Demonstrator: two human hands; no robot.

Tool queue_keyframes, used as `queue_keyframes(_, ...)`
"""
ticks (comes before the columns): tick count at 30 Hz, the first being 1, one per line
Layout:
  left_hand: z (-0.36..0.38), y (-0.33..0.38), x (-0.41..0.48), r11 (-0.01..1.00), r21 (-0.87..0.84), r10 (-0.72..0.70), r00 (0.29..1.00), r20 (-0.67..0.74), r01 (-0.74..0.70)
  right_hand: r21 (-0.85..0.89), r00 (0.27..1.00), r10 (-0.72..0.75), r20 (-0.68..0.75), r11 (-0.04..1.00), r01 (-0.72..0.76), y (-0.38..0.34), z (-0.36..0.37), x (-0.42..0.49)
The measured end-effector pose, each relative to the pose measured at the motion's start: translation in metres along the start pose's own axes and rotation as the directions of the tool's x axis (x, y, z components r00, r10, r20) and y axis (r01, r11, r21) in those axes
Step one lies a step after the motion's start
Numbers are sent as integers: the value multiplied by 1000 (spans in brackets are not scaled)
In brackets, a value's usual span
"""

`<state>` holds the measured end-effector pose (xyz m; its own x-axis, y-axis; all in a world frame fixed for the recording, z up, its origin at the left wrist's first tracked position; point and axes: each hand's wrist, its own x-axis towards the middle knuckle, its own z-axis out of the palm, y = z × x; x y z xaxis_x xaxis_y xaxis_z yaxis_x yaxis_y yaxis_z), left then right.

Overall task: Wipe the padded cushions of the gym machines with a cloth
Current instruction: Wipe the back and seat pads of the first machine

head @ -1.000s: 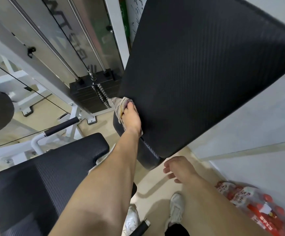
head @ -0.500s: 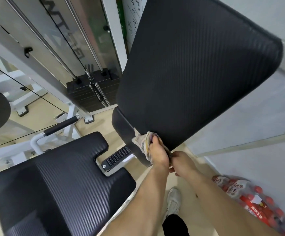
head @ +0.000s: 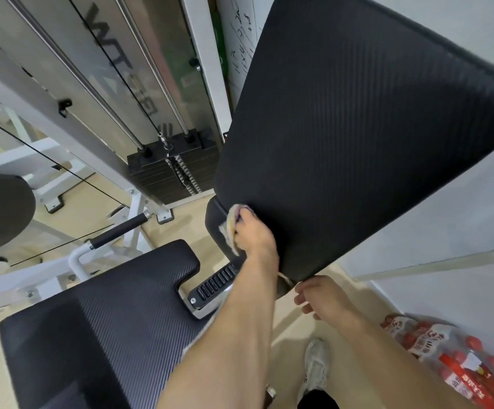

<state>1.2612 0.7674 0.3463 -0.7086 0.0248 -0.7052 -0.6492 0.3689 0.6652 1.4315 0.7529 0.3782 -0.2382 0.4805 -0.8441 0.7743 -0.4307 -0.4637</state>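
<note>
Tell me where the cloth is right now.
In the head view, near centre frame, the cloth is bunched in the left hand against the lower left edge of the back pad, above the seat pad.

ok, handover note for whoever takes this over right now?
Left hand: grips the crumpled pale cloth, pressed on the lower left edge of the big black textured back cushion.
Right hand: empty, fingers loose, just under that cushion's bottom corner.
Done: can't tell how much is wiped.
Left: likely the rest of the back cushion, then the black seat cushion below.
</note>
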Motion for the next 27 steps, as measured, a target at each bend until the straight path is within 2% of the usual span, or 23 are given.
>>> queue_keyframes(4, 5, 26, 43, 995, -9, 97, 994, 42, -96, 6, 1000, 0, 10, 1000, 0, 1, -10, 9)
queue_keyframes(10, 8, 41, 41, 988, 6, 154, 987, -53, -154, 36, 1000, 15, -12, 999, -15, 5, -24, 22)
queue_keyframes(14, 3, 47, 46, 974, -2, 225, 974, -18, -225, 33, 1000, -3, -19, 999, 4, 9, -30, 23)
queue_keyframes(17, 10, 26, 115, 965, -54, 257, 966, 29, -256, -2, 1000, -14, -12, 1000, 14, 16, -33, 25)
queue_keyframes(19, 10, 5, 152, 972, -96, 217, 976, 13, -215, -33, 999, -33, 3, 999, 33, 17, -36, 26)
queue_keyframes(22, 3, -2, 95, 978, -87, 191, 981, 35, -188, -51, 998, -68, -2, 996, 68, 17, -40, 28)
queue_keyframes(24, -5, -5, 26, 977, -147, 168, 983, 69, -157, -49, 997, -76, -16, 996, 75, 19, -41, 27)
queue_keyframes(27, -7, -39, -12, 965, -258, 74, 994, 80, -51, -39, 999, -53, -6, 998, 53, 25, -42, 23)
